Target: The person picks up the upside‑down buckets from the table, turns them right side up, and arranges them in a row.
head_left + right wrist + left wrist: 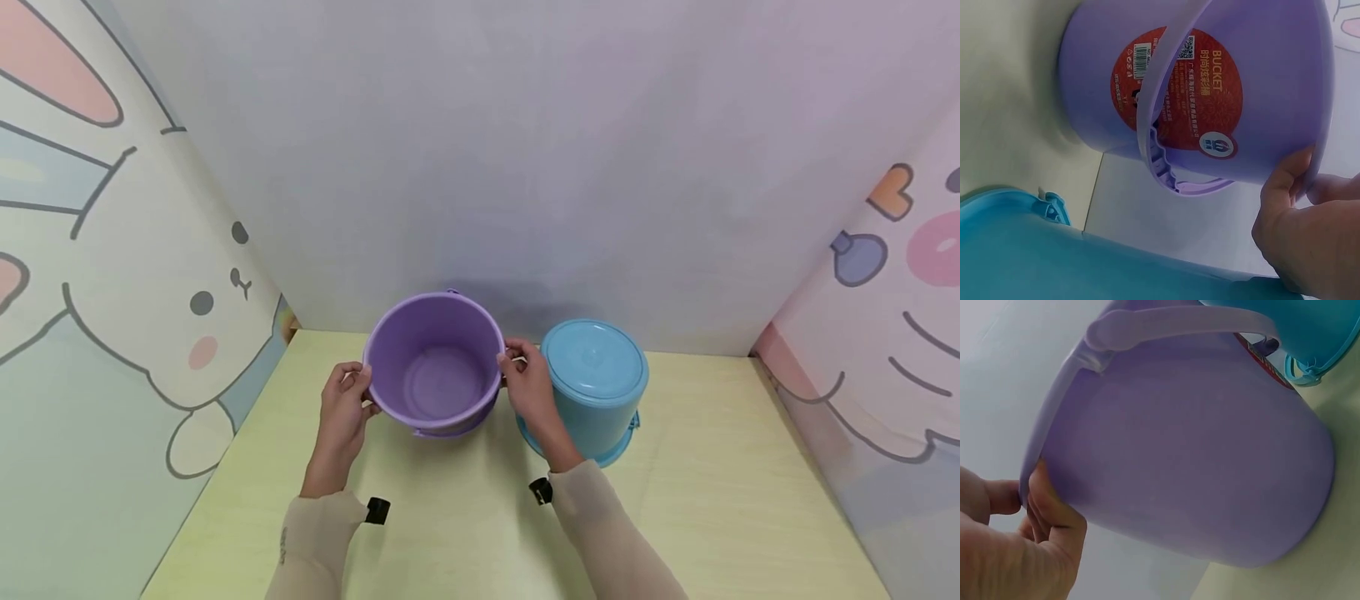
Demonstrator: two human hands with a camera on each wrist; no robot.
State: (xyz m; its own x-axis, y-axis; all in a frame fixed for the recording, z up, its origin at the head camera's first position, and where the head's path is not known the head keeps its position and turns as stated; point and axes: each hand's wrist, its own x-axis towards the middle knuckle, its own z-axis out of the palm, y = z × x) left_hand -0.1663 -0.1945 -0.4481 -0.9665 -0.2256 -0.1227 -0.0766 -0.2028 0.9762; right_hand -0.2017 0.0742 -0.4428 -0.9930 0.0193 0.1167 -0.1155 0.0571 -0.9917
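Observation:
A purple bucket (442,379) stands upright, its mouth facing up and nothing inside it. My left hand (346,408) pinches the left side of its rim between thumb and fingers. On the opposite side my right hand (531,387) pinches the rim the same way. In the right wrist view a round red label (1179,87) shows on the bucket's side, with the purple handle (1147,119) hanging across it. Just right of my right hand, a blue bucket (596,375) sits upside down, its base facing up.
Both buckets are on a pale yellow tabletop (720,492), close to a plain light wall (525,167) at the back. Side walls with cartoon drawings (150,292) bound the table left and right.

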